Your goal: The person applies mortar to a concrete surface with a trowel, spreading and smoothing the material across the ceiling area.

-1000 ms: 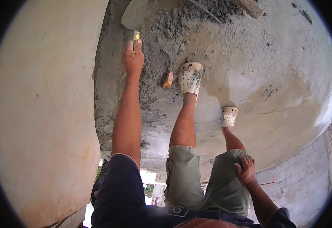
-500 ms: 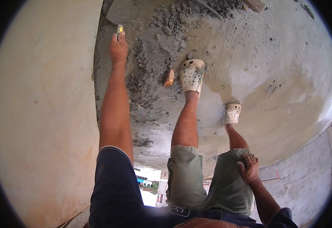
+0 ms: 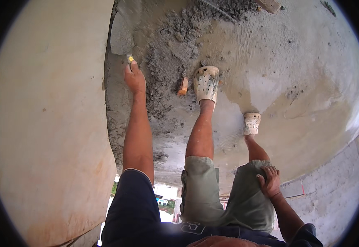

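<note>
My left hand (image 3: 134, 78) grips the handle of a metal trowel (image 3: 121, 35), whose blade lies on wet grey mortar along the foot of the pale wall at my left. My right hand (image 3: 270, 179) rests on my right knee with its fingers spread and slightly bent, holding nothing. A rough heap of mortar (image 3: 171, 49) lies between the trowel and my left foot, which is in a cream perforated clog (image 3: 206, 82). A small orange block, perhaps broken brick (image 3: 182, 85), sits beside that clog. My other clog (image 3: 251, 122) stands farther right on the smeared floor.
A tall pale wall (image 3: 48, 123) runs along my left. A wooden piece (image 3: 268, 5) and a ribbed steel bar (image 3: 216, 9) lie at the top. Smeared wet floor (image 3: 307, 74) spreads to the right, with a grey block wall (image 3: 327, 185) beyond it.
My left hand with the trowel first moved left toward the wall and up, then came back down along the wall's foot. My right hand stays on my knee.
</note>
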### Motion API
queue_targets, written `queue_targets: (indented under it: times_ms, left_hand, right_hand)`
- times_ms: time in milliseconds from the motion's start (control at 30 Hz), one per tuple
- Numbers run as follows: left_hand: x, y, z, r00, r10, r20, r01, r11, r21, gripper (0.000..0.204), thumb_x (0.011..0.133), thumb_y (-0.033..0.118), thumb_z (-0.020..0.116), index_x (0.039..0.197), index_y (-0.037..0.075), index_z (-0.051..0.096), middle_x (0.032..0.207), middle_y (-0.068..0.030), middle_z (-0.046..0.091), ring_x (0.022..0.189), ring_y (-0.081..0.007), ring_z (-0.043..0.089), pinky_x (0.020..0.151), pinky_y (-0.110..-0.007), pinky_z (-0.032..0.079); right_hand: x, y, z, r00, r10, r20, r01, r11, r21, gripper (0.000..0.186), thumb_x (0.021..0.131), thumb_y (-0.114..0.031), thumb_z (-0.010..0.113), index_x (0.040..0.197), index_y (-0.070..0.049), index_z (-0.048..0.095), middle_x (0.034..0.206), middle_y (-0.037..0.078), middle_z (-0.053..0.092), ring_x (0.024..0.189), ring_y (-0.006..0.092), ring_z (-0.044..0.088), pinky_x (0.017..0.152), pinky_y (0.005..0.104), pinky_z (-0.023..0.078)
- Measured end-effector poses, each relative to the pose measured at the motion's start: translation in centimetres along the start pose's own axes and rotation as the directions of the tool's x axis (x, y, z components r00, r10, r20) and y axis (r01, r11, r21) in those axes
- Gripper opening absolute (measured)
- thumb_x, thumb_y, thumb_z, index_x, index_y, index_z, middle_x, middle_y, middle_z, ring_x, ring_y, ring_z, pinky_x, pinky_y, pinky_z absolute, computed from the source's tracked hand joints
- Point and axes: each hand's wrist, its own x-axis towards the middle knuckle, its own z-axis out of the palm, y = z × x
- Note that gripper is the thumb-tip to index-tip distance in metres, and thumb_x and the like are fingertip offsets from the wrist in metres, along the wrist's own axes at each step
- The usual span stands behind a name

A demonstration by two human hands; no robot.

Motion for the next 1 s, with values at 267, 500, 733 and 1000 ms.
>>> queue_targets:
  times_ms: [267,500,733,1000]
  left_hand:
    - [4.4,7.7,3.4,0.976,0.103,0.193,-0.103,0.995,-0.011,0.052,0.091,0.046,0.052,0.104,-0.004,0.06,0.093,-0.0274,0.064,0.087,-0.0453,0.061,0.073,-0.049,0.046]
    - [12.4,9.9,6.1,0.98,0.09,0.177,-0.037,0.959,-0.28,0.042,0.094,0.042,0.051,0.093,0.001,0.058,0.065,-0.0047,0.055,0.05,-0.0139,0.052,0.044,-0.032,0.041]
    - [5.8,10.3,3.8,0.959,-0.218,0.18,0.278,0.841,-0.464,0.04,0.094,0.039,0.05,0.092,-0.001,0.057,0.065,-0.011,0.055,0.053,-0.0231,0.052,0.048,-0.036,0.04]
    - [6.4,11.2,6.4,0.968,0.122,0.219,-0.086,0.982,-0.166,0.044,0.093,0.044,0.049,0.094,0.002,0.061,0.083,-0.0235,0.063,0.079,-0.0446,0.059,0.07,-0.049,0.046]
  right_hand:
    - [0.1,0.0,-0.6,0.997,0.044,0.056,-0.044,0.999,-0.001,0.04,0.082,-0.03,0.065,0.114,-0.007,0.056,0.109,0.012,0.061,0.108,0.0324,0.053,0.095,0.0449,0.036]
    - [0.7,-0.1,0.0,0.997,0.032,0.074,-0.032,0.999,0.004,0.041,0.082,-0.031,0.064,0.115,-0.007,0.056,0.11,0.013,0.061,0.108,0.033,0.052,0.095,0.0455,0.036]
    - [0.6,-0.3,-0.2,0.995,0.045,0.088,-0.042,0.998,-0.037,0.042,0.082,-0.033,0.065,0.114,-0.008,0.057,0.108,0.015,0.061,0.107,0.0344,0.052,0.095,0.0463,0.036]
    - [1.2,-0.7,-0.4,0.994,0.035,0.099,-0.033,0.999,-0.026,0.041,0.082,-0.033,0.064,0.113,-0.007,0.057,0.106,0.016,0.061,0.106,0.0356,0.053,0.093,0.0466,0.036]
